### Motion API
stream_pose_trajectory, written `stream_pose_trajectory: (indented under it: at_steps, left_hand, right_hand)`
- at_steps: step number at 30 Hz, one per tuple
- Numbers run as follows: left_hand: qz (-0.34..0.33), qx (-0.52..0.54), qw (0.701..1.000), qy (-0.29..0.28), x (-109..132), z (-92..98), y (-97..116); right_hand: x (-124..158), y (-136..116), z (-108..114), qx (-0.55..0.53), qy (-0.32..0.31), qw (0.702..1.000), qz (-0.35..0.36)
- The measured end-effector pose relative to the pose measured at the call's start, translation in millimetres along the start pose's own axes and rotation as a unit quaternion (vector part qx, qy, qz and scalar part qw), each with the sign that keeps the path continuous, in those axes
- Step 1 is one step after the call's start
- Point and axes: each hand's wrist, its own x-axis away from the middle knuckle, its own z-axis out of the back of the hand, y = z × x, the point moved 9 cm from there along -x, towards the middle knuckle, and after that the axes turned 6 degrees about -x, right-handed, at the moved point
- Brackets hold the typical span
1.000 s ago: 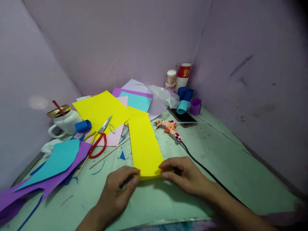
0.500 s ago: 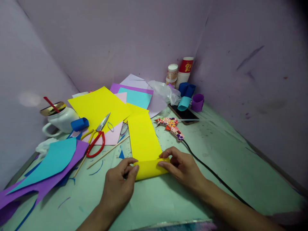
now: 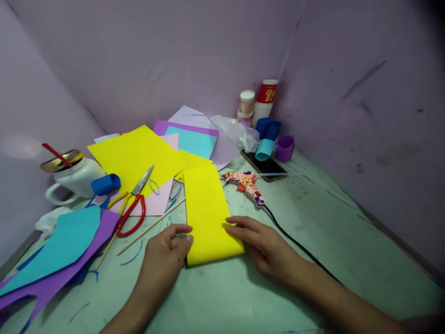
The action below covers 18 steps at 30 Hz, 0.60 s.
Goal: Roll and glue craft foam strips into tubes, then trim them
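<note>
Your left hand (image 3: 165,253) and right hand (image 3: 267,246) touch opposite edges of the yellow strip (image 3: 208,208), its near end folded, but I cannot tell whether either pinches it.

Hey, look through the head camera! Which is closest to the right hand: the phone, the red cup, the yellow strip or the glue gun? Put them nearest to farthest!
From the right hand:
1. Yellow strip: at its fingertips.
2. Glue gun: just beyond the hand.
3. Phone: behind the glue gun.
4. Red cup: at the back, by the wall.
</note>
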Motion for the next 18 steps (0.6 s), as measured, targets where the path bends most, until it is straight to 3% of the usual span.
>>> stream_pose_trajectory:
  at_steps: [8, 13, 18]
  left_hand:
    - [0.014, 0.007, 1.000, -0.016, -2, -3.1, 0]
    - [-0.001, 0.077, 0.996, -0.034, -5, -2.2, -1]
    - [-0.048, 0.078, 0.995, -0.039, -7, 1.4, 6]
  right_hand:
    - [-3, 9, 0, 0.045, 0.047, 0.998, -0.007]
    - [-6, 17, 2, 0.021, 0.073, 0.995, -0.062]
    - [-7, 28, 6, -0.018, 0.100, 0.986, -0.132]
